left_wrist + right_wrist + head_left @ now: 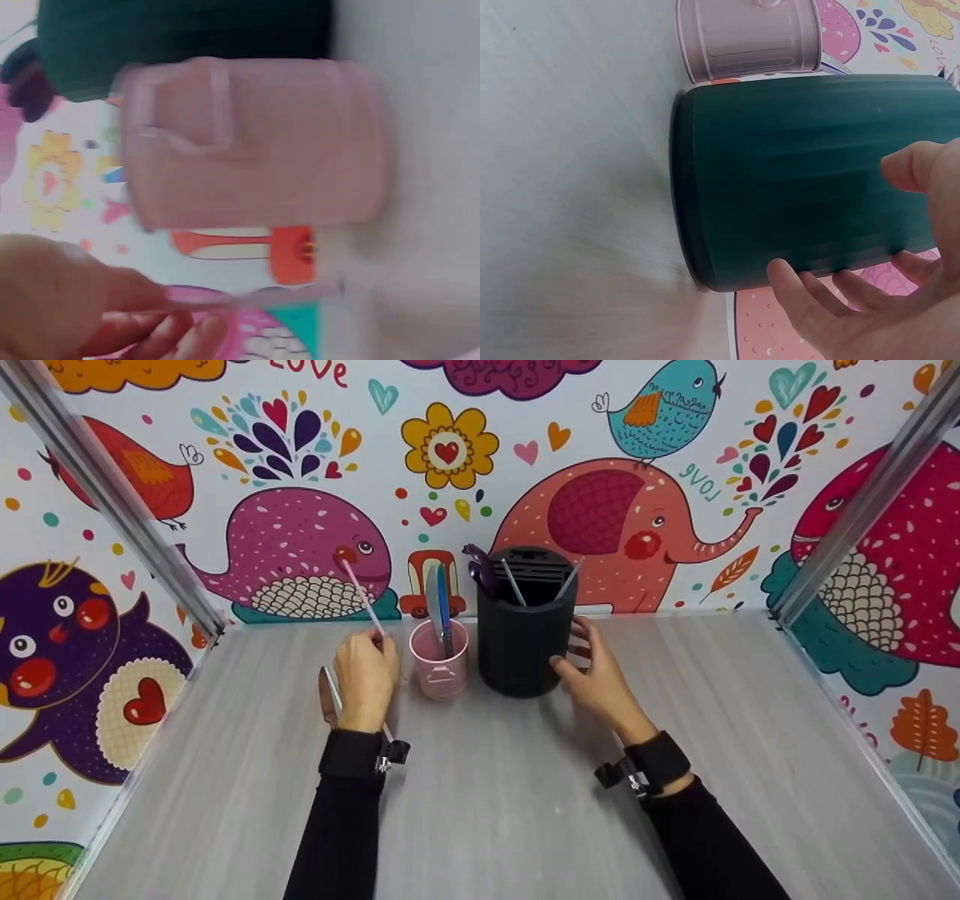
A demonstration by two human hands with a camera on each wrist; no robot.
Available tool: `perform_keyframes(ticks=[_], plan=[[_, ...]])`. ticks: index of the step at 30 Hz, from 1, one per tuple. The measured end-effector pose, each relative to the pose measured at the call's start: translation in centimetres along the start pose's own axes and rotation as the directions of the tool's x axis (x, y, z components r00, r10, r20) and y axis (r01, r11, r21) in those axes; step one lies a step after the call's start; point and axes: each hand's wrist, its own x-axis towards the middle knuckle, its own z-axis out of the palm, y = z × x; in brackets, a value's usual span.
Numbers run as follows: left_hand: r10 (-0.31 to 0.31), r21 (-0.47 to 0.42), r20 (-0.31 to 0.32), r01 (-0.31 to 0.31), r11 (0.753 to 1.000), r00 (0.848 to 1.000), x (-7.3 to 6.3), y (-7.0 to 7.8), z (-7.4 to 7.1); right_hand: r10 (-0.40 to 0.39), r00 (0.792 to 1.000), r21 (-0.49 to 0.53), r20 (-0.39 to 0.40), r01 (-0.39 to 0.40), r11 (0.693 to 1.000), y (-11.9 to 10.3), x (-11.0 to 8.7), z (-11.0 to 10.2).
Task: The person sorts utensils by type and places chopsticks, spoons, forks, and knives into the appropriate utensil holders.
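A printed purple bird (67, 660) fills the left wall, beside a metal post (127, 510) that runs down to the rear corner of a pale gray tabletop (480, 825). On the back wall, a pink whale (300, 540) spouts colored drops. Below it, a copper-toned utensil (326, 697) and a pale rod (334, 688) lie on the tabletop, both partly hidden by the left hand and wrist. A person's left hand (365, 679) pinches a thin pink straw (364, 596) between thumb and fingers — one end slants up in front of the whale, while the other, seen from the left wrist, points down toward the tabletop. A black band (350, 754) circles the wrist above a black sleeve (334, 832). Just right of that hand stands a small pink bucket (439, 681), upright, with two knives (442, 607) leaning in it, one of them bluish. Next to it, a dark canister (525, 652) stands upright near the back wall — purple spoons (482, 570) at its left rim, two pale sticks (514, 583) leaning apart inside, a slotted insert (529, 561) toward the rear. The right hand (600, 675), spread wide, rests against the canister's right side, thumb in front and fingers along the edge. Behind the canister, a coral elephant (637, 510) curls its trunk. Another post (862, 510) marks the right corner.
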Motion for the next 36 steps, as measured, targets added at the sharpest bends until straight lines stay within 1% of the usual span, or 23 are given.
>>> perform_keyframes(ticks=[2, 4, 6, 9, 12, 14, 16, 18, 21, 23, 24, 25, 26, 29, 30, 32, 36], plan=[[0.039, -0.047, -0.043, -0.041, 0.998, 0.998, -0.2, 1.0, -0.9, 0.003, 1.0, -0.003, -0.001, -0.003, 1.0, -0.1, -0.1, -0.1], [0.097, -0.104, -0.101, -0.108, 0.989, 0.99, -0.4, 2.1, -1.7, -0.001, 1.0, -0.009, -0.003, 0.001, 1.0, -0.1, -0.1, -0.1], [0.158, -0.169, -0.163, -0.185, 0.968, 0.974, -0.7, 3.3, -2.5, -0.013, 1.0, -0.015, -0.005, 0.013, 1.0, -0.1, -0.1, -0.1], [0.224, -0.253, -0.242, -0.284, 0.925, 0.944, -1.4, 5.1, -3.6, -0.03, 0.999, -0.017, -0.009, 0.03, 0.999, 0.0, 0.0, -0.1], [0.253, -0.346, -0.272, -0.34, 0.874, 0.928, -2.4, 6.9, -4.6, -0.025, 1.0, -0.013, -0.006, 0.025, 1.0, 0.1, 0.0, -0.1], [0.273, -0.404, -0.28, -0.371, 0.836, 0.92, -3.2, 8.1, -4.9, -0.013, 1.0, -0.01, -0.002, 0.013, 1.0, 0.1, 0.0, 0.0], [0.309, -0.449, -0.287, -0.412, 0.793, 0.907, -4.0, 9.3, -5.1, -0.005, 1.0, -0.01, 0.006, 0.006, 1.0, 0.0, -0.1, 0.0], [0.351, -0.487, -0.301, -0.459, 0.743, 0.887, -4.8, 10.6, -4.8, -0.003, 1.0, -0.012, 0.006, 0.003, 1.0, 0.0, 0.0, 0.0], [0.41, -0.518, -0.334, -0.529, 0.673, 0.849, -5.3, 12.5, -4.1, 0.0, 1.0, -0.02, 0.008, 0.0, 1.0, -0.1, -0.1, -0.1], [0.437, -0.523, -0.351, -0.56, 0.642, 0.828, -5.4, 13.7, -3.5, 0.004, 1.0, -0.021, 0.007, -0.004, 1.0, -0.2, -0.1, -0.2], [0.451, -0.516, -0.355, -0.574, 0.636, 0.819, -5.3, 14.3, -3.2, 0.006, 1.0, -0.019, 0.01, -0.006, 1.0, -0.2, -0.1, -0.2], [0.461, -0.506, -0.356, -0.583, 0.636, 0.813, -5.2, 14.8, -2.9, 0.008, 1.0, -0.017, 0.011, -0.008, 1.0, -0.2, -0.1, -0.2], [0.469, -0.494, -0.354, -0.588, 0.64, 0.809, -5.2, 15.3, -2.6, 0.01, 1.0, -0.016, 0.011, -0.009, 1.0, -0.2, -0.1, -0.2], [0.491, -0.461, -0.333, -0.593, 0.66, 0.805, -5.1, 16.1, -1.7, 0.012, 1.0, -0.016, 0.008, -0.011, 1.0, -0.2, -0.1, -0.2], [0.497, -0.446, -0.324, -0.593, 0.67, 0.805, -5.1, 16.2, -1.3, 0.012, 1.0, -0.019, 0.007, -0.012, 1.0, -0.2, -0.1, -0.2], [0.508, -0.406, -0.298, -0.589, 0.698, 0.808, -5.1, 16.4, -0.6, 0.009, 1.0, -0.023, 0.001, -0.009, 1.0, -0.2, -0.1, -0.1], [0.521, -0.317, -0.231, -0.57, 0.758, 0.821, -5.0, 16.3, 0.7, -0.014, 1.0, -0.034, -0.006, 0.014, 0.999, 0.0, -0.1, 0.0]])
